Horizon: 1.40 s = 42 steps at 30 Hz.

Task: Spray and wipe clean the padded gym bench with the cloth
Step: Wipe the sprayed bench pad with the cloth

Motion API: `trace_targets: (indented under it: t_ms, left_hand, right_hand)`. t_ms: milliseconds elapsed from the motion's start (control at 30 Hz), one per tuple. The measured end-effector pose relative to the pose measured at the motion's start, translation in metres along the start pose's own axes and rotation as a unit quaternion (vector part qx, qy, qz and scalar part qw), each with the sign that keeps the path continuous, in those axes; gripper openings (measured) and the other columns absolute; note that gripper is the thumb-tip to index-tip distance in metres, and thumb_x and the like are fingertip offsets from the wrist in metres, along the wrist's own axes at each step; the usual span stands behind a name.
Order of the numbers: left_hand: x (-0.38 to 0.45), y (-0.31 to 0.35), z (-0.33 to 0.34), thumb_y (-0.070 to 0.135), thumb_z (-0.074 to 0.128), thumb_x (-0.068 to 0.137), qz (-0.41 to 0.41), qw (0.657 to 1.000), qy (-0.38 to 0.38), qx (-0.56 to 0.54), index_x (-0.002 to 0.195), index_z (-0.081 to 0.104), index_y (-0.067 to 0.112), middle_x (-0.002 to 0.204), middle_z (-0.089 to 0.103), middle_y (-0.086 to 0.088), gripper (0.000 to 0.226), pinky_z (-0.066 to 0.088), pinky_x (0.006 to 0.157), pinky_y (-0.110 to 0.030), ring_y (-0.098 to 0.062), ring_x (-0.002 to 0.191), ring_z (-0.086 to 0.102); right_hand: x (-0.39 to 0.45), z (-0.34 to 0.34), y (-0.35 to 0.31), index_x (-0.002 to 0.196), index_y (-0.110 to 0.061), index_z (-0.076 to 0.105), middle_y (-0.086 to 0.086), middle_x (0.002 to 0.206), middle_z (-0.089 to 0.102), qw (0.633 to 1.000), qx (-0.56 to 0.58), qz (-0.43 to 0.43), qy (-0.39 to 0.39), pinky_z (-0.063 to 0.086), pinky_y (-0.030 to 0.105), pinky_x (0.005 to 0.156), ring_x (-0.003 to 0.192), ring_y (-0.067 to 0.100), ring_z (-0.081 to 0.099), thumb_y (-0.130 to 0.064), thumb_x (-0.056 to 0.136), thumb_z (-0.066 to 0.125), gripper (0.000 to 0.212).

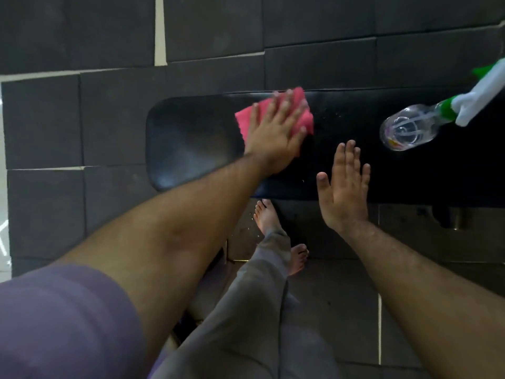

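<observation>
Dark tiled floor (109, 119), black bench (191, 143), left hand (276, 132) flat on pink cloth (306, 119)

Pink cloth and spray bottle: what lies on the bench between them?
In the head view, only bare black padding of the bench lies between the pink cloth and the spray bottle. The right hand is nearer the front edge.

One black padded vinyl bench, the table (191, 138), is showing. One pink cloth (306, 119) is lying on it, along with one clear plastic spray bottle with a green and white trigger head (410, 129). Two bare hands are showing: the left hand (276, 135) and the right hand (344, 187). Two bare feet are standing below.
</observation>
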<state>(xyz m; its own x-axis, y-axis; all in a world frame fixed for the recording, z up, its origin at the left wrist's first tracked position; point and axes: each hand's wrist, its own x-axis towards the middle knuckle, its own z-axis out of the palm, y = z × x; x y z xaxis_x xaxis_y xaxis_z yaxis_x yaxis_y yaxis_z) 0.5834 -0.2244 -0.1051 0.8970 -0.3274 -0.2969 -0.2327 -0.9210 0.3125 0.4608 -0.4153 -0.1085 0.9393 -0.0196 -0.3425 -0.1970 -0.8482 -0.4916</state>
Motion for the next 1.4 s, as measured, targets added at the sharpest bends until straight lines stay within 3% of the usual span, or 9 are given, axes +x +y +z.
trace_targets:
  t_ms: [133,267,500,667,833,933,1033,1200,1400]
  left_hand:
    - [-0.093,-0.043,0.032,0.067,0.032,0.109,0.211,0.97,-0.04,0.112,0.174,0.007,0.036,0.184,0.004,-0.003,0.076,-0.005,0.134,-0.062,-0.031,0.17,0.003]
    - [-0.115,-0.098,0.018,0.063,0.035,0.106,0.07,0.993,-0.023,0.097,0.173,0.007,0.034,0.182,0.002,-0.001,0.078,0.012,0.132,-0.068,-0.033,0.17,0.009]
    - [0.021,-0.002,-0.01,0.062,0.027,0.111,-0.219,0.974,0.043,-0.035,0.175,0.013,0.039,0.186,0.001,-0.004,0.07,-0.008,0.133,-0.061,-0.033,0.171,-0.005]
    - [0.016,0.072,0.011,0.061,0.026,0.111,0.006,1.0,-0.017,0.002,0.175,0.015,0.039,0.185,0.002,-0.003,0.069,-0.007,0.134,-0.062,-0.033,0.171,-0.004]
    - [-0.07,0.026,0.038,0.064,0.03,0.11,0.295,0.943,-0.053,0.147,0.175,0.015,0.034,0.184,0.015,-0.006,0.073,0.005,0.135,-0.062,-0.035,0.169,0.012]
    - [-0.082,-0.038,0.021,0.069,0.032,0.107,0.277,0.941,-0.05,0.187,0.175,0.014,0.034,0.183,0.015,-0.006,0.078,0.012,0.135,-0.062,-0.035,0.168,0.017]
    - [-0.051,-0.064,-0.006,0.072,0.027,0.104,0.117,0.983,-0.049,0.135,0.174,0.01,0.036,0.184,0.01,-0.008,0.081,0.012,0.134,-0.064,-0.037,0.169,0.014]
    - [0.034,0.012,-0.018,0.068,0.026,0.109,-0.071,0.997,-0.004,0.033,0.175,0.011,0.041,0.185,0.002,-0.006,0.073,-0.001,0.135,-0.06,-0.036,0.17,-0.003]
    - [-0.022,0.107,0.036,0.061,0.029,0.111,0.186,0.977,-0.06,0.08,0.175,0.017,0.039,0.185,0.008,-0.007,0.069,0.004,0.135,-0.064,-0.04,0.17,0.001]
  right_hand:
    - [-0.001,-0.01,0.005,0.172,-0.014,0.0,0.005,0.181,-0.009,0.999,0.021,-0.014,-0.029,-0.01,0.047,0.134,0.166,0.018,-0.013,-0.078,0.099,-0.001,0.097]
    - [-0.004,-0.017,0.006,0.171,-0.013,-0.001,0.005,0.18,-0.011,0.998,0.032,-0.014,-0.049,-0.008,0.046,0.135,0.166,0.017,-0.015,-0.07,0.101,0.005,0.091]
    - [-0.016,-0.022,0.02,0.171,-0.008,0.0,0.011,0.18,-0.009,0.998,0.053,-0.011,-0.007,-0.003,0.043,0.136,0.167,0.024,-0.011,-0.084,0.095,-0.002,0.107]
    - [-0.035,-0.017,0.035,0.17,-0.003,0.01,0.016,0.18,0.001,0.992,0.096,0.049,0.071,0.003,0.048,0.136,0.167,0.028,-0.003,-0.084,0.095,-0.001,0.111]
    - [-0.038,-0.015,0.043,0.17,-0.004,0.01,0.015,0.18,0.002,0.99,0.111,0.041,0.071,0.002,0.047,0.136,0.167,0.027,-0.003,-0.083,0.096,0.001,0.108]
    - [-0.037,-0.019,0.05,0.171,-0.008,0.006,0.011,0.181,-0.003,0.994,0.101,0.031,0.041,0.001,0.047,0.136,0.167,0.024,-0.007,-0.085,0.095,-0.001,0.109]
    - [-0.039,-0.022,0.056,0.171,-0.009,0.006,0.009,0.181,-0.003,0.993,0.106,0.02,0.037,0.004,0.048,0.136,0.167,0.021,-0.006,-0.082,0.098,0.003,0.103]
    - [-0.045,-0.025,0.061,0.17,-0.006,0.007,0.013,0.18,-0.002,0.993,0.093,0.045,0.059,0.005,0.047,0.136,0.167,0.026,-0.005,-0.081,0.098,0.001,0.105]
    - [-0.05,-0.019,0.064,0.169,-0.001,0.009,0.018,0.179,0.0,0.986,0.11,0.074,0.098,0.002,0.045,0.136,0.166,0.03,-0.005,-0.083,0.096,-0.001,0.11]
